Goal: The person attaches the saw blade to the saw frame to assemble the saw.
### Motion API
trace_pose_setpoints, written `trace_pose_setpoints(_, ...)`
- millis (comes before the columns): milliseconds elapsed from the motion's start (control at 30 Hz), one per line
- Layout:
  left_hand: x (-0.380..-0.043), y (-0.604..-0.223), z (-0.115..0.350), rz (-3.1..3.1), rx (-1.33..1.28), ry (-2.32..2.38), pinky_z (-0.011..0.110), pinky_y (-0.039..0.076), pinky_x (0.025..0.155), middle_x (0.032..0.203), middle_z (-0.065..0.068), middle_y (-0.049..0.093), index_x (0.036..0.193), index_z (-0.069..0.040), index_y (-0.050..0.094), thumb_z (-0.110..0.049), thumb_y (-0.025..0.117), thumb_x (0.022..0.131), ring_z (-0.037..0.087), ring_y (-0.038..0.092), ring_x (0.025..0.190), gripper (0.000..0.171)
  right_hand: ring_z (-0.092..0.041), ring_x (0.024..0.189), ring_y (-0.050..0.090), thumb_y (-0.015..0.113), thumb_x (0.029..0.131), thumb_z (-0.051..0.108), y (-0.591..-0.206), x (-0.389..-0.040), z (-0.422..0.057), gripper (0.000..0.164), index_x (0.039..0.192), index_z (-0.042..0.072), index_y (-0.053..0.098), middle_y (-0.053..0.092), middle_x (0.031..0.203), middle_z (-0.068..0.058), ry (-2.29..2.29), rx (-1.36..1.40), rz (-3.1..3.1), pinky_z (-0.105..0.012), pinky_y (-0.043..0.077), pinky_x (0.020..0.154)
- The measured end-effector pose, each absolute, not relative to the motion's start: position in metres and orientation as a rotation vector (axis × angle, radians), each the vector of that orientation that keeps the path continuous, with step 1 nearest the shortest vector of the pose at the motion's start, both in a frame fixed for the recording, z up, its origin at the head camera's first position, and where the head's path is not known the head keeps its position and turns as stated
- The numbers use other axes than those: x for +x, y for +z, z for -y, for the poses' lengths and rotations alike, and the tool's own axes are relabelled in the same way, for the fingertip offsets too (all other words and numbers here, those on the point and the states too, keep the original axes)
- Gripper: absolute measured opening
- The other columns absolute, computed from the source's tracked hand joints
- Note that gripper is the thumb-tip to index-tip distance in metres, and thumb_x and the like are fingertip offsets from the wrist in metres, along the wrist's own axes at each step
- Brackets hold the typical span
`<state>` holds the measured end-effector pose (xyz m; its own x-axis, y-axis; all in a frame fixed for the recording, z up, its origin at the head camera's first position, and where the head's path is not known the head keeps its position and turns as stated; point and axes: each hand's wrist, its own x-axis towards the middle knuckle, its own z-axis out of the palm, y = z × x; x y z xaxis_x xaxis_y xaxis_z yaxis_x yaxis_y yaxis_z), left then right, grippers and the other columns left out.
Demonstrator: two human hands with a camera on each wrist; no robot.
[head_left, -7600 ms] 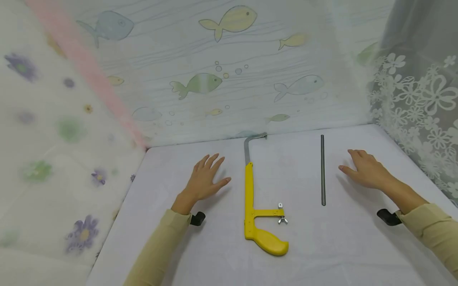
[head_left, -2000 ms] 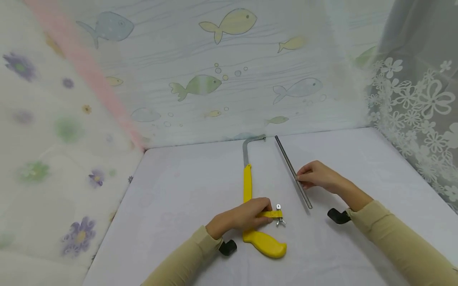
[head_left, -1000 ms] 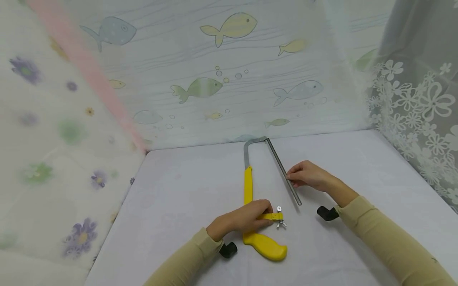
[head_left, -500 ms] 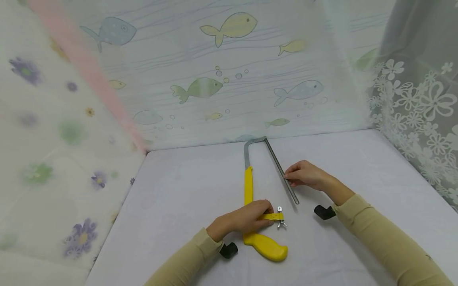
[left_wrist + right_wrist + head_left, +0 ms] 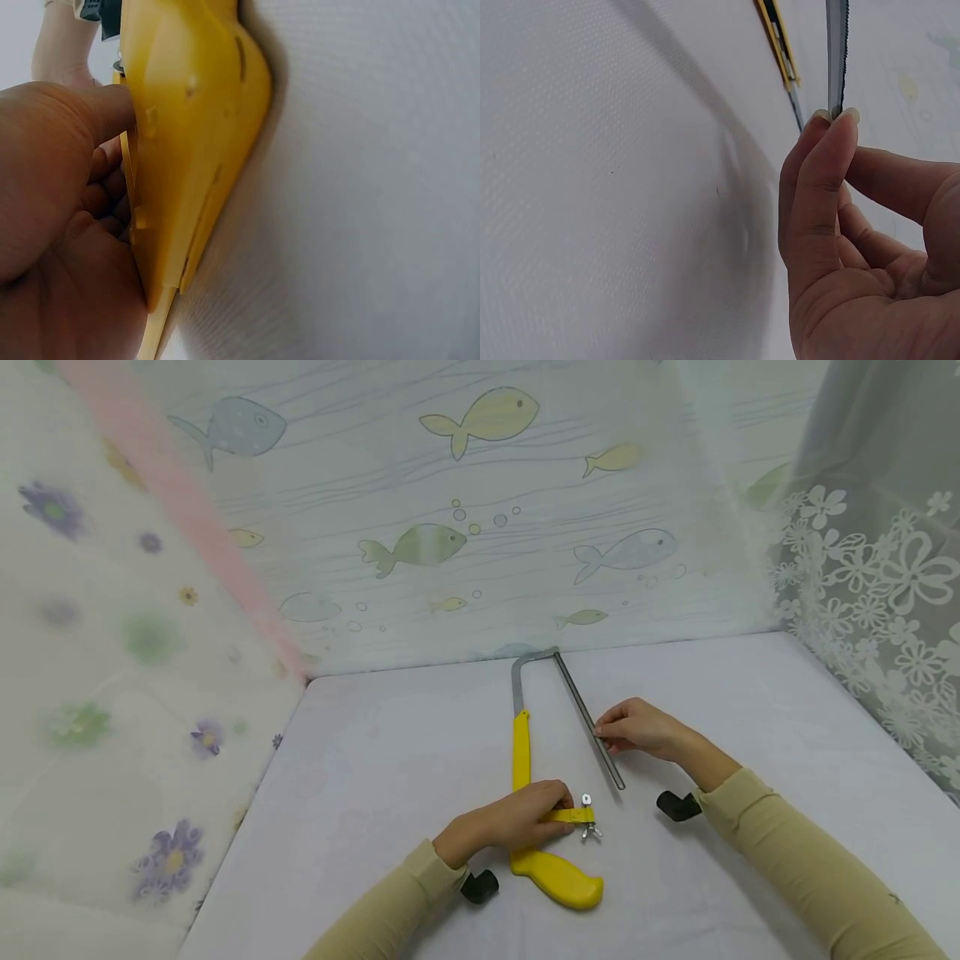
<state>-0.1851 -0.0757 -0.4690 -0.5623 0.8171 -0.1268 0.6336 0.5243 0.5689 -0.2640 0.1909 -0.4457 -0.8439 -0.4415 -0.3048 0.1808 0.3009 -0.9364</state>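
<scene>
A yellow hacksaw frame [image 5: 521, 750] lies on the white cloth, its grey bent front end pointing away. My left hand [image 5: 513, 816] grips the frame at its yellow crossbar, beside a wing nut [image 5: 592, 832]. In the left wrist view the thumb bears on the yellow frame [image 5: 184, 142]. With thumb and fingertips, my right hand [image 5: 639, 728] pinches a hacksaw blade [image 5: 574, 692]. The blade slants; its far end meets the frame's front tip, and its near end is apart from the crossbar. Fine teeth show on the blade [image 5: 838, 52] in the right wrist view.
White cloth covers the table [image 5: 390, 743]. Behind it hangs a fish-print curtain [image 5: 420, 543], with a flower-print one [image 5: 90, 693] at left and a lace one [image 5: 885, 560] at right. Black wrist mounts sit below both wrists.
Earlier both hands were bare above the table. The left then took hold of the frame; the right picked up the blade and brought it left until its far end met the frame's tip.
</scene>
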Motion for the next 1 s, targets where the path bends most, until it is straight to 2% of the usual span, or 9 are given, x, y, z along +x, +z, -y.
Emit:
trace_pose_setpoints(600, -0.184, -0.473, 0.076, -2.390, 1.199, 0.674, 0.015, 0.043, 0.082, 0.104, -0.006, 0.056, 0.118, -0.011, 0.057, -0.026, 0.061, 0.105, 0.005, 0.049, 0.091, 0.020, -0.012, 0.071, 0.062, 0.061, 0.100, 0.003, -0.454, -0.263, -0.187, 0.026, 0.115, -0.018, 0.062, 0.063, 0.085, -0.007, -1.532, -0.176, -2.079, -0.025, 0.056, 0.068)
trace_pose_setpoints(1000, -0.186, -0.468, 0.075, -2.389, 1.200, 0.685, 0.016, 0.044, 0.084, 0.105, -0.006, 0.057, 0.118, -0.011, 0.057, -0.025, 0.061, 0.105, 0.005, 0.050, 0.092, 0.020, -0.012, 0.073, 0.065, 0.061, 0.101, 0.004, -0.450, -0.260, -0.177, 0.031, 0.121, -0.019, 0.060, 0.066, 0.088, -0.009, -1.540, -0.156, -2.096, -0.025, 0.057, 0.070)
